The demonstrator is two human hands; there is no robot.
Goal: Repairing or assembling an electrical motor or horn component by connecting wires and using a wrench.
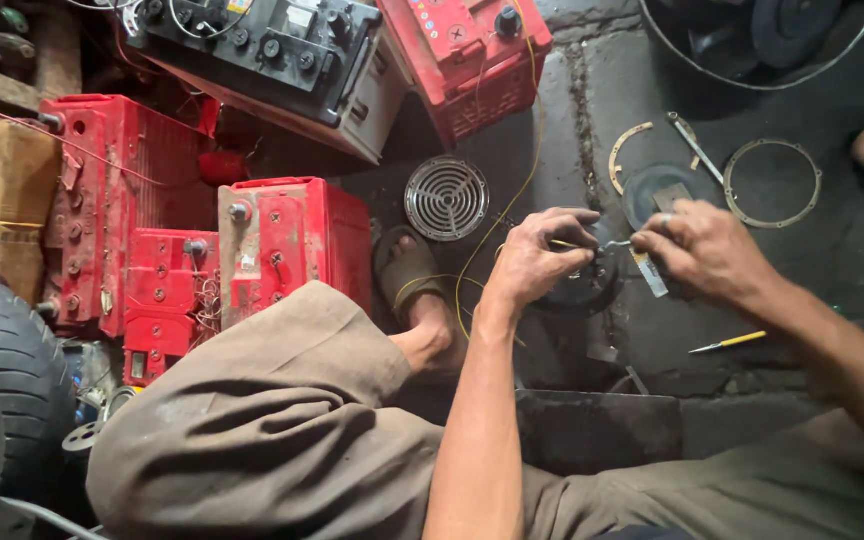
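My left hand point(537, 255) pinches a thin yellow-handled tool against a dark round metal part point(587, 285) lying on the concrete floor. Close to its right, my right hand point(707, 245) grips a small silvery metal piece point(649, 272) over the same round part. The fingertips of both hands nearly meet above it. A yellow wire point(472, 265) runs from the batteries down past my left hand. What lies under the hands is mostly hidden.
Several red car batteries point(287, 235) and a black one point(272, 50) crowd the upper left. A round metal grille point(446, 197), a thin metal ring point(772, 183), a curved gasket strip point(624, 150), a yellow screwdriver point(727, 343) and a tyre point(2, 380) lie around. My sandalled foot point(412, 275) rests beside the batteries.
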